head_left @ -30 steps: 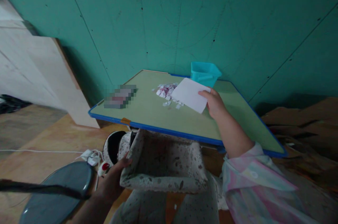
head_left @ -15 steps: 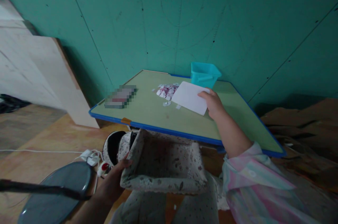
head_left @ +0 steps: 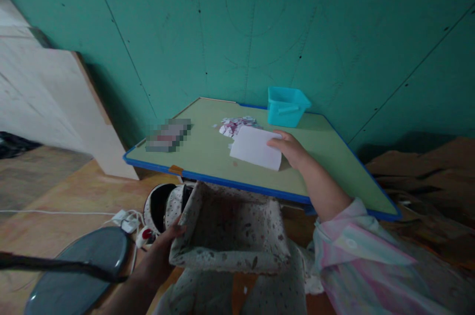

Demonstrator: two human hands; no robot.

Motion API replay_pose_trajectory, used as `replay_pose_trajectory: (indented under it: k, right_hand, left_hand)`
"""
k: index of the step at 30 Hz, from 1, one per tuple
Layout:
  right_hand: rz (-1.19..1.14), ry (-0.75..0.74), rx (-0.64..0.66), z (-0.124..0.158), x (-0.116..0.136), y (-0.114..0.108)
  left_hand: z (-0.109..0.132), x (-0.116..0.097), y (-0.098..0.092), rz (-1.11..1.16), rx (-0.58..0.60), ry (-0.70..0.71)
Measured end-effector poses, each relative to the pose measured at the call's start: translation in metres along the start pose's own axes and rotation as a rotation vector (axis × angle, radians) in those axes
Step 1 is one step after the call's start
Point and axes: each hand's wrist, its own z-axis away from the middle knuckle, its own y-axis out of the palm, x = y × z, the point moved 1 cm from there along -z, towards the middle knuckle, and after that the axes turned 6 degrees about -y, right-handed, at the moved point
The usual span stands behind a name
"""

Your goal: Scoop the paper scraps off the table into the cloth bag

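My right hand (head_left: 291, 146) pinches the right edge of a white sheet of card or stiff paper (head_left: 256, 148), held low over the table. Behind the sheet lies a heap of small white and purplish paper scraps (head_left: 230, 126), partly covered by it. My left hand (head_left: 168, 241) grips the left side of a fabric-lined basket (head_left: 230, 259) with a leaf print. The basket rests at my lap, tilted up against the table's front edge, and its inside shows no contents.
The green-topped table (head_left: 208, 161) has a blue rim and stands against a green wall. A turquoise bin (head_left: 285, 110) sits at its back right, a blurred flat object (head_left: 168, 135) at its left. Left on the floor are a grey stool (head_left: 81, 260) and a power strip with cables (head_left: 128, 221).
My right hand has drawn the white sheet towards me and slightly left, away from the turquoise bin, and over the near scraps. My left hand and the basket stay put.
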Motion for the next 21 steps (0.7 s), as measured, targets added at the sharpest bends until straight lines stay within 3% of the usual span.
replay_pose_trajectory:
  k: [7,14,21]
  right_hand:
    - [-0.114,0.013,0.014,-0.001,-0.005,0.003]
    - [-0.17,0.042,0.296,0.008,-0.003,0.012]
    - [-0.182,0.072,0.243,0.009,-0.001,0.015]
  left_hand:
    - [-0.003,0.002,-0.005,0.001,-0.002,0.015]
    - [-0.003,0.002,0.001,0.006,0.017,0.009]
    - [0.0,0.005,0.008,0.065,-0.007,-0.025]
